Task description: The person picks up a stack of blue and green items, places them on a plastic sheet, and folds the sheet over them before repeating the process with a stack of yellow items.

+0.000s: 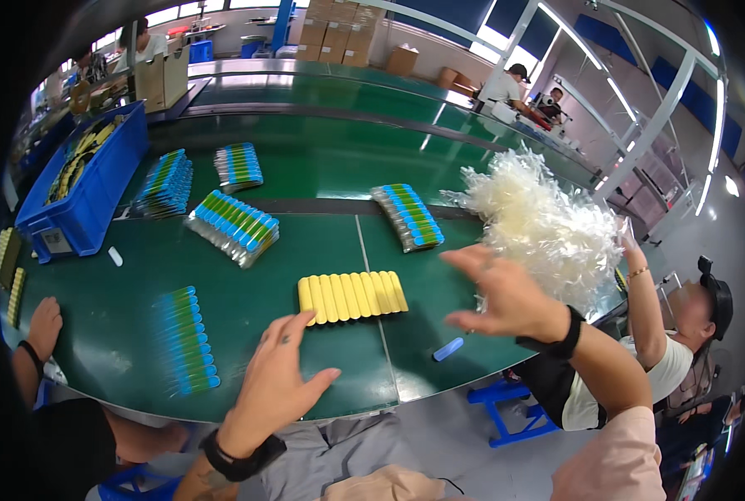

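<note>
Beside your left fingertips point(306, 319), the row of sticks point(352, 297) is yellow; beyond them, packet stacks point(235, 222) show blue-and-green stripes; past your right fingers point(466, 261), whitish film point(539, 225).

One ridged yellow slab point(347, 296) lies at the fingertips of the left hand point(276, 376). Beyond the hands lie four stacks of blue-and-green strips in clear plastic point(233, 225); one flat row of such strips point(195, 338) lies left of the left hand. Nearer the body than the right hand point(514, 296): one small blue oblong piece point(448, 349); just beyond it, one heap of crinkled clear film point(539, 217). Far left: one blue plastic crate point(82, 213).
</note>
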Motion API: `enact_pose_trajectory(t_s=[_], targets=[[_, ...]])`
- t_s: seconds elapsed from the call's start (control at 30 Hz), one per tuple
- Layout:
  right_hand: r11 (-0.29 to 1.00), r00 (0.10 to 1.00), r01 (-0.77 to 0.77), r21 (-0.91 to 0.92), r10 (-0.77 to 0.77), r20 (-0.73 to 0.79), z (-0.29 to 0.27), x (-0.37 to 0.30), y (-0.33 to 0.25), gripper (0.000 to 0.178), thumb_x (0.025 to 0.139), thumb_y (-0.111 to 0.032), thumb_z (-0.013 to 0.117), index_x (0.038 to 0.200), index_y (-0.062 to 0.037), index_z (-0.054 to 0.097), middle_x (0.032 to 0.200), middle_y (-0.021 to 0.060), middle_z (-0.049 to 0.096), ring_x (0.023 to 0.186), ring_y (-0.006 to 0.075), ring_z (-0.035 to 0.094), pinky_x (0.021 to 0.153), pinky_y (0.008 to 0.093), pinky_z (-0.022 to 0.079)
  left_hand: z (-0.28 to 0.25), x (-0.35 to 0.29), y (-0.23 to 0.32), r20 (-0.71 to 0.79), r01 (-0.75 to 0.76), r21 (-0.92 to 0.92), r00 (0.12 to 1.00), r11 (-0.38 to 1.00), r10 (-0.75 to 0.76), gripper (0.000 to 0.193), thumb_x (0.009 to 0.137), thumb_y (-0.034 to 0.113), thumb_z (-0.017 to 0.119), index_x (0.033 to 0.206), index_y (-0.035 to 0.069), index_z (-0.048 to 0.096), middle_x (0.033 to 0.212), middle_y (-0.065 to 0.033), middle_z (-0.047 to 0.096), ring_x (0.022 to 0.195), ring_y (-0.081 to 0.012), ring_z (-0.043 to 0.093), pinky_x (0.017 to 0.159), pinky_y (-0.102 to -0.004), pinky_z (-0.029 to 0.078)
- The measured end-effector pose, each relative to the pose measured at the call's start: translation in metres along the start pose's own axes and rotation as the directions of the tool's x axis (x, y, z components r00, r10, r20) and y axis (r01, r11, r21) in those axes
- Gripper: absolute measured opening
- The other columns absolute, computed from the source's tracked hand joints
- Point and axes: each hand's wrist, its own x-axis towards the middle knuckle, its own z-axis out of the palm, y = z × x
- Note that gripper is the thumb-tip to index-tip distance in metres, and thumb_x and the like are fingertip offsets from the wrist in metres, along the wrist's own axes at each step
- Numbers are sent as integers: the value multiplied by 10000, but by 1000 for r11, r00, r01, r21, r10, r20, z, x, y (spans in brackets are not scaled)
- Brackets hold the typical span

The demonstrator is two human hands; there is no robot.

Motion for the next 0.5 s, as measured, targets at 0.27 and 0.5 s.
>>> enact_pose_trajectory(t_s=[0.27,0.5], targets=[[993,952,117,-31,-104,286,80,72,-9,1213,593,-381,900,1561,-125,214,1473,261,377,1163,466,561,1016,473,461,12,82,-5,234,-310,502,947,807,218,996,681,327,858,1501,74,352,1440,-235,439,1305,-422,460,1081,-468,388],[983,958,132,127,-160,238,94,73,1,1070,644,-391,880,1520,-122,327,1400,226,486,1223,425,537,1026,471,455,8,77,-21,208,-153,350,975,924,83,968,720,354,838,1498,52,350,1463,-273,399,1307,-449,451,1080,-482,388]])
